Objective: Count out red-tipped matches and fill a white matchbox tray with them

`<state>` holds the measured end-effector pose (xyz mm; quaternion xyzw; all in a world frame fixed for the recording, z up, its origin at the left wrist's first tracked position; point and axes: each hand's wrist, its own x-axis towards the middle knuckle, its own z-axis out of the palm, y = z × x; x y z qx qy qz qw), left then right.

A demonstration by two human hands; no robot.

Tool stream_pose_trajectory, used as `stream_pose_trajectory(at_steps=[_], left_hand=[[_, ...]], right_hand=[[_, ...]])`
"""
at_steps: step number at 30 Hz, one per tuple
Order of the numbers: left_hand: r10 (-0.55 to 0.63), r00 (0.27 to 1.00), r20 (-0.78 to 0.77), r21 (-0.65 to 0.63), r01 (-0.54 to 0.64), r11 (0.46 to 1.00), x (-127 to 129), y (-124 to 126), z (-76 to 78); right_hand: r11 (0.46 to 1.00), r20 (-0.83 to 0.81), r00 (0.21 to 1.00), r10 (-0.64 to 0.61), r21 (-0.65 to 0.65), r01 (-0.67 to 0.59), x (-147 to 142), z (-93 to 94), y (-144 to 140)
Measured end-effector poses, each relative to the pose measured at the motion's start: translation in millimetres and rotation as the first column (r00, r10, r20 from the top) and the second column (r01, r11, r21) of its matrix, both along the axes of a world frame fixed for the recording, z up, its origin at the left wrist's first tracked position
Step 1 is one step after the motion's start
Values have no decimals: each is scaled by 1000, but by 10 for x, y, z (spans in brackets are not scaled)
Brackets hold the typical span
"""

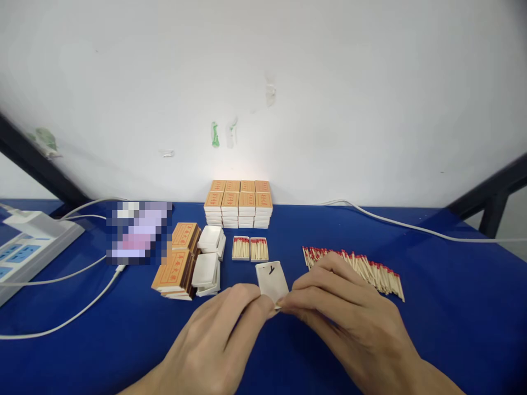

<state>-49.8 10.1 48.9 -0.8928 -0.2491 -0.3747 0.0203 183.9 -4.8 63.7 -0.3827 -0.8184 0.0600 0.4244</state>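
Note:
A white matchbox tray (273, 278) with a small dark mark near its far end is tilted up between my hands. My left hand (220, 334) is closed, its thumb and finger pinching the tray's near left side. The fingers of my right hand (349, 307) are pressed together at the tray's near right corner; my fingertips partly hide that end. Beyond the tray, two matchbox trays (250, 249) filled with red-headed matches lie side by side. A long row of loose matches (373, 271) spreads behind and right of my right hand, which covers some of them.
Orange matchboxes (237, 203) are stacked against the wall. To the left are piles of orange matchbox sleeves (175, 266) and white trays (207, 271). A blurred phone (142, 230), a power strip (35, 247) and white cables (61, 329) occupy the left of the blue table (444, 318).

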Motion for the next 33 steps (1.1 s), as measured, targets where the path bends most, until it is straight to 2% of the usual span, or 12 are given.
stream_pose_trajectory(at_steps=[9, 12, 16, 21, 27, 33], left_hand=[[16, 999, 47, 120, -21, 993, 1, 21, 19], [25, 999, 45, 130, -30, 991, 10, 13, 42], [46, 999, 23, 220, -50, 974, -3, -7, 23], [86, 996, 5, 269, -84, 960, -27, -33, 9], [58, 998, -5, 384, -51, 922, -48, -18, 77], [32, 999, -4, 416, -27, 909, -86, -19, 0]], right_hand=[[995, 44, 999, 13, 102, -18, 25, -87, 15], [992, 48, 999, 13, 123, -19, 12, -57, 15], [992, 54, 999, 7, 125, -13, 8, -13, 13], [993, 7, 1000, -1, 118, 0, -4, -2, 7], [990, -18, 999, -36, 138, 38, -18, 46, -8], [983, 24, 1000, -9, 186, 4, -8, 72, -73]])
